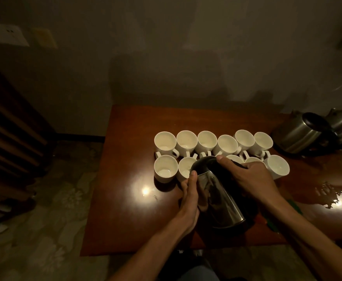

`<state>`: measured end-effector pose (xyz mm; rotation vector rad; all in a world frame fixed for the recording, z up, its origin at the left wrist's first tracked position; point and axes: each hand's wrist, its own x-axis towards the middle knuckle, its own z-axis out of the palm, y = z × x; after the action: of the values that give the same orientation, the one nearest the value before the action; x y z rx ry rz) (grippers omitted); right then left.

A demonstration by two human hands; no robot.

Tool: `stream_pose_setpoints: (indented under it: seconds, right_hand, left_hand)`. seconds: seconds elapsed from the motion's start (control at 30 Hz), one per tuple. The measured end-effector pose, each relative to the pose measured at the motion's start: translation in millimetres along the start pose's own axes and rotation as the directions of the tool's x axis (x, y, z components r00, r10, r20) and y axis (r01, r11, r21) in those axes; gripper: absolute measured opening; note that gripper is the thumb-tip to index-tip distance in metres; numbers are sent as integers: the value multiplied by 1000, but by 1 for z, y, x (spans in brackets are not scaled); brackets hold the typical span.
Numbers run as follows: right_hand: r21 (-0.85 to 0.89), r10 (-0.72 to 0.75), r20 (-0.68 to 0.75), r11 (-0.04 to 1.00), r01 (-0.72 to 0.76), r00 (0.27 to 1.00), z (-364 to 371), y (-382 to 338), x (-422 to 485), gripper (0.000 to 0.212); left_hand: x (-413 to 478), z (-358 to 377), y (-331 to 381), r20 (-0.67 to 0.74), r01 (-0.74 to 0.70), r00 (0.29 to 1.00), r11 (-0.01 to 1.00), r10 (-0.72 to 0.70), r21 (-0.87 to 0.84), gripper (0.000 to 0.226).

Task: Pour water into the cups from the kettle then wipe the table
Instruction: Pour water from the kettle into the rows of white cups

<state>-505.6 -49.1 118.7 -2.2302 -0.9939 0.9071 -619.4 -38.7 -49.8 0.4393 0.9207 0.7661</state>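
Observation:
A steel kettle (218, 191) is tilted forward over the front row of white cups, its spout end above the second cup from the left (185, 166). My right hand (249, 177) grips its black handle from above. My left hand (190, 196) lies flat against the kettle's left side, thumb up near the rim. Several white cups stand in two rows on the brown table (129, 209); the front-left cup (165, 168) shows a little water at the bottom. The middle front cups are partly hidden by the kettle and my right hand.
Two more steel kettles (301, 134) stand at the table's back right. A puddle of spilled water (332, 195) spreads on the right side of the table. Something green (295, 207) shows under my right forearm. A wall runs behind the table; patterned floor lies left.

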Motion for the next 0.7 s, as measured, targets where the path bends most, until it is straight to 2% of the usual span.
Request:
stream_pose_setpoints:
  seconds: [0.07,0.27,0.4,0.7]
  right_hand:
    - [-9,4,-1,1000,-4,1000,0,0,0,63]
    - [-19,6,5,1000,-6,1000,2,-1,4,64]
    - [-29,19,7,999,-19,1000,3,-2,4,65]
    - [-30,17,13,999,-17,1000,4,-4,6,66]
  left_hand:
    - [0,0,-2,17,1,1000,1000,-1,-2,91]
    - [7,-3,-5,3,1,1000,1000,-1,-28,87]
    - [10,-7,-7,11,16,1000,999,-15,-34,99]
    - [18,-9,-11,-1,17,1000,999,-17,-27,101]
